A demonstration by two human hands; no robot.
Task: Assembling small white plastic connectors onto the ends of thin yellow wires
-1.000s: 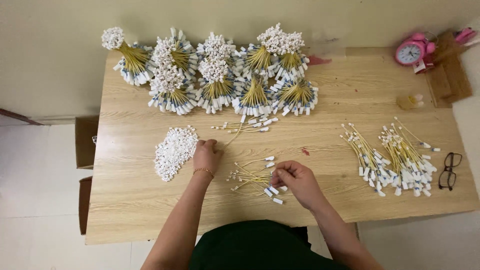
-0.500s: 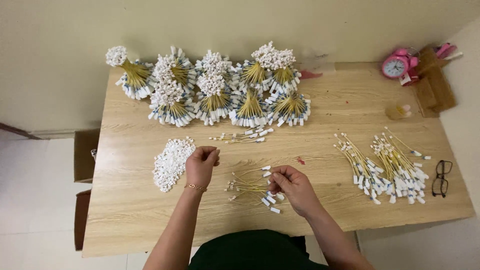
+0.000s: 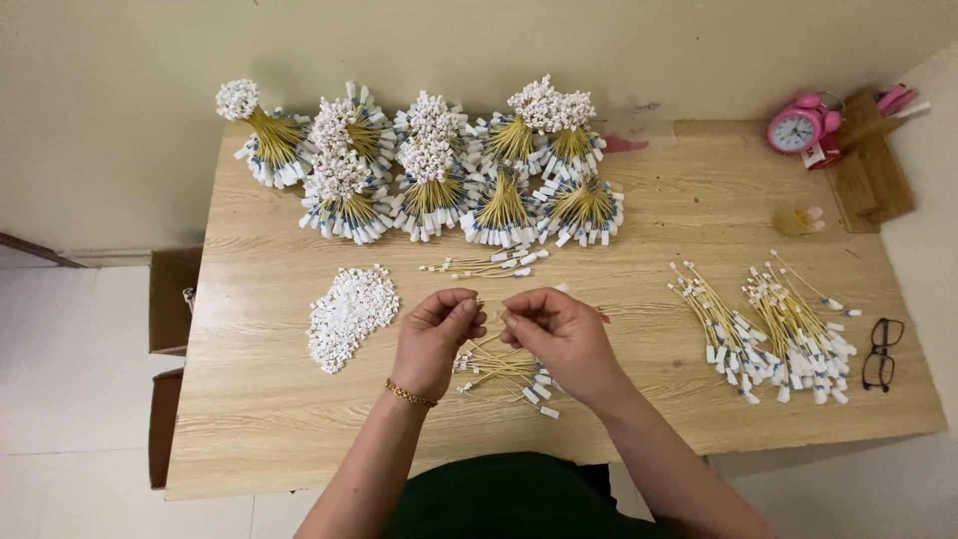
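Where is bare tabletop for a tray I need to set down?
Bare wood lies along the near left edge, below the pile of small white caps, and between the hands and the loose yellow wires with white ends. The far edge is crowded with bundled yellow wires.

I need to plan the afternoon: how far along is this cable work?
Done: about ten tied bundles stand along the table's back edge, and two loose heaps of cables lie at right. In hand: left hand and right hand meet fingertip to fingertip over a small cable pile. Left: that pile and the white caps.
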